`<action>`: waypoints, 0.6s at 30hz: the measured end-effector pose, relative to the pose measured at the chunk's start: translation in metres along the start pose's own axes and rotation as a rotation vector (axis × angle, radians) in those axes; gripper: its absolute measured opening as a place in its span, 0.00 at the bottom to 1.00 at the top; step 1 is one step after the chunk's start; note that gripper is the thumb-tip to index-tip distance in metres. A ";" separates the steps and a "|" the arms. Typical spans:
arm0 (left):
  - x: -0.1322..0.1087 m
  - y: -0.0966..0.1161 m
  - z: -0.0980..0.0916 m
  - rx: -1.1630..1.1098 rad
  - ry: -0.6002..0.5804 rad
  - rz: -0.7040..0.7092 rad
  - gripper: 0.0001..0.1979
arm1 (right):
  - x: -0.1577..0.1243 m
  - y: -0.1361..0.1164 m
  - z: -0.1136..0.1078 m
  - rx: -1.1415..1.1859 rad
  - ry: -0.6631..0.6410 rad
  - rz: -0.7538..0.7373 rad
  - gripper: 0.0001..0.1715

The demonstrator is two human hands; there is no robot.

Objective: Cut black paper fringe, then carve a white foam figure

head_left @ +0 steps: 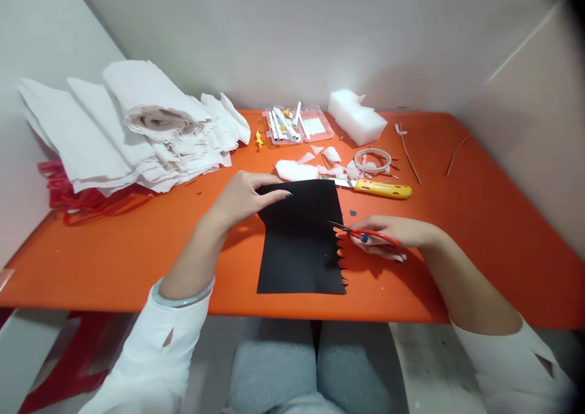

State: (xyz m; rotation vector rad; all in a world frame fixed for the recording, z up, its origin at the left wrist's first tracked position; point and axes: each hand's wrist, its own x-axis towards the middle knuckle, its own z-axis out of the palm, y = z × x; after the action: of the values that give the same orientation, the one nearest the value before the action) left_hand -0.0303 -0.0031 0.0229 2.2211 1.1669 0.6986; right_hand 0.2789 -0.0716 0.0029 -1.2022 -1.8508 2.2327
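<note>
A black sheet of paper [299, 243], its right edge cut into a row of scallops, is held just over the orange table. My left hand [244, 197] pinches its upper left corner, thumb on top and the other fingers mostly hidden behind. Red-handled scissors [377, 236] are gripped in my right hand [388, 234], their blades reaching over the sheet's right edge above the scallops. Beside the blades lies a small dark paper scrap [353, 213].
Behind the sheet lie white foam pieces [297, 170], a yellow utility knife [384, 188] and a tape roll [372, 160]. Farther back are a clear case of markers [286, 124] and a foam block [356, 116]. Stacked white sheets [137, 133] occupy the left, above red plastic [68, 188].
</note>
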 end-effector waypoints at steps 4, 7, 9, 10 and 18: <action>0.001 -0.002 -0.001 0.075 -0.014 0.017 0.17 | 0.003 0.000 0.003 -0.030 0.106 -0.078 0.17; 0.001 -0.001 -0.004 -0.048 0.037 -0.041 0.17 | 0.003 0.000 0.003 -0.029 0.171 -0.170 0.20; 0.000 -0.001 -0.005 -0.159 -0.001 -0.111 0.17 | 0.003 0.001 0.002 -0.010 0.172 -0.182 0.23; 0.000 -0.001 -0.005 -0.210 -0.044 -0.142 0.17 | 0.003 0.002 0.002 -0.006 0.169 -0.180 0.24; 0.004 -0.006 0.003 -0.466 -0.211 -0.232 0.20 | 0.003 0.003 0.004 0.131 0.261 -0.139 0.32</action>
State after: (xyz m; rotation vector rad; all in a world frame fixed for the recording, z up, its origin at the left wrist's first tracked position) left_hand -0.0295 0.0026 0.0174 1.6947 1.0124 0.5557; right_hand 0.2761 -0.0750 -0.0010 -1.2330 -1.6129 1.9818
